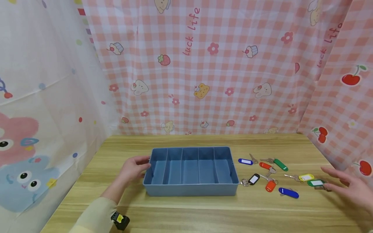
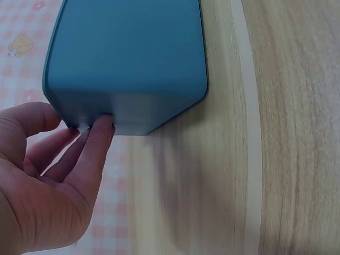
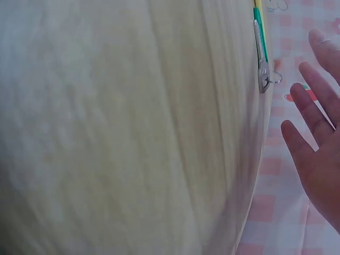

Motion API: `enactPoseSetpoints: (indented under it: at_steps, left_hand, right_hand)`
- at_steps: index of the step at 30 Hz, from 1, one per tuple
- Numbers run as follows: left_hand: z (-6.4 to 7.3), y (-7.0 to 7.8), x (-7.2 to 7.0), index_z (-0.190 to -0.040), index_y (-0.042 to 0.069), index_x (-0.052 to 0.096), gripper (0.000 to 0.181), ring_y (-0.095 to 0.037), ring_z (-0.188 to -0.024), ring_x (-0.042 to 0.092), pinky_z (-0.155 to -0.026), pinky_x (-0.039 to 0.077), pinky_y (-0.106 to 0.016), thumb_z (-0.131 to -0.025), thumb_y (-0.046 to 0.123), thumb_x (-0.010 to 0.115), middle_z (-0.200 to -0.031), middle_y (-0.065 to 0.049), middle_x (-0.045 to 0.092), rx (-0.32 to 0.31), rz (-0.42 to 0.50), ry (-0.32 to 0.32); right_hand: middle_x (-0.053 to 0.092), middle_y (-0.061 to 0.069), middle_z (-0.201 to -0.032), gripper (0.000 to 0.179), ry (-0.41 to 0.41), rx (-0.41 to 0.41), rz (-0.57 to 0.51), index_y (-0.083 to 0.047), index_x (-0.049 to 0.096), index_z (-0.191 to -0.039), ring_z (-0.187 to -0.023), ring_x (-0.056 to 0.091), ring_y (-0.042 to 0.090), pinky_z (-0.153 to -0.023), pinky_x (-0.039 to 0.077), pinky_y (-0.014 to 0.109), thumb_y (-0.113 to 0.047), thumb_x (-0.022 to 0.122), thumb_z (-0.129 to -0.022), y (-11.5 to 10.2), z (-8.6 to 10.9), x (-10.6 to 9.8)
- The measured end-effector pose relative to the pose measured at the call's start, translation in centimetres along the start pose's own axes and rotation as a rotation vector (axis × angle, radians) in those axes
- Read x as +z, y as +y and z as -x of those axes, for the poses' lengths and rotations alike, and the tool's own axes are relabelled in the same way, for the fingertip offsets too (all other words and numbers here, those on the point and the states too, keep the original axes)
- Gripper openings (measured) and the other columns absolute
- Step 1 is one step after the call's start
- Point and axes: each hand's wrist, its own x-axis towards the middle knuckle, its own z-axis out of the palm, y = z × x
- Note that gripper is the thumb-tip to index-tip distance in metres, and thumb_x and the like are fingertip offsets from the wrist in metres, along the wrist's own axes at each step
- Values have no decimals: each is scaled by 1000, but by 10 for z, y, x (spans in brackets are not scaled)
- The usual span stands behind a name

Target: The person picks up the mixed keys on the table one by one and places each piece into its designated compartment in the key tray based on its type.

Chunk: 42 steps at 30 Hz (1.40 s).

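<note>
While my left hand (image 1: 133, 169) holds the left end of the blue-grey tray (image 1: 190, 190), thumb at the rim and fingers against the outside of the wall, my right hand (image 1: 351, 189) hangs wide over the right side of the desk (image 1: 186, 212), fingers spread and nothing between them. I judge the step in hand to be a pick-up: the tray is steadied midway between the desk's left and right edges, and I'm lining up on the green tag (image 1: 316, 183) closest to the right edge, its key (image 3: 263, 74) lying toward my hand. My fingers stand apart from that key in the right wrist view (whether my thumb touches it, I can't tell from the head view). The next move, I think, calls for lowering my fingertips and bringing finger and thumb together on the green tag, without dragging the yellow tag (image 1: 306, 177) that lies just beside it, toward the desk's far edge. A blue tag (image 1: 288, 193) sits on the tray side of the pair, far enough off to leave alone, and the other tagged keys (image 1: 270, 186) lie scattered between there and the tray's right end.
</note>
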Motion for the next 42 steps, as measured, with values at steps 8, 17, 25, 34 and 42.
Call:
enactPoseSetpoints:
  at_steps: [8,17,25,34,42]
  left_hand:
    - [-5,2,5,-135,-11,54,42,-33,-111,60,-80,57,-46,-95,1,62,-134,-31,53,17,8,-2]
    - [-5,1,10,-135,-9,54,42,-33,-109,61,-78,57,-47,-95,2,62,-128,-31,57,28,-2,-5]
    - [-7,2,13,-135,-9,54,42,-31,-105,62,-77,58,-46,-95,1,62,-124,-28,59,21,-3,3]
    - [-8,4,18,-134,-8,56,42,-30,-103,62,-76,58,-46,-94,1,63,-123,-27,61,19,-10,8]
    - [-8,5,23,-134,-7,56,41,-30,-101,63,-75,58,-46,-94,0,63,-121,-26,61,19,-11,15]
  right_hand:
    - [40,-44,-117,56,-51,-11,-70,-12,61,-137,-103,31,-30,-76,30,-1,-1,76,-85,13,0,-2]
    - [52,-41,-111,58,-20,-34,-134,-30,70,-120,-96,45,-24,-72,35,1,9,78,-77,21,2,-3]
    - [52,-41,-104,45,-9,33,-77,-23,73,-114,-86,51,-20,-68,38,2,1,81,-78,22,-1,-4]
    - [53,-39,-99,43,-6,49,-29,-21,73,-115,-83,50,-19,-65,40,4,-2,83,-77,26,-3,-4]
    - [56,-37,-94,49,-3,23,-45,-32,72,-111,-80,52,-17,-64,41,5,2,81,-77,29,-5,-3]
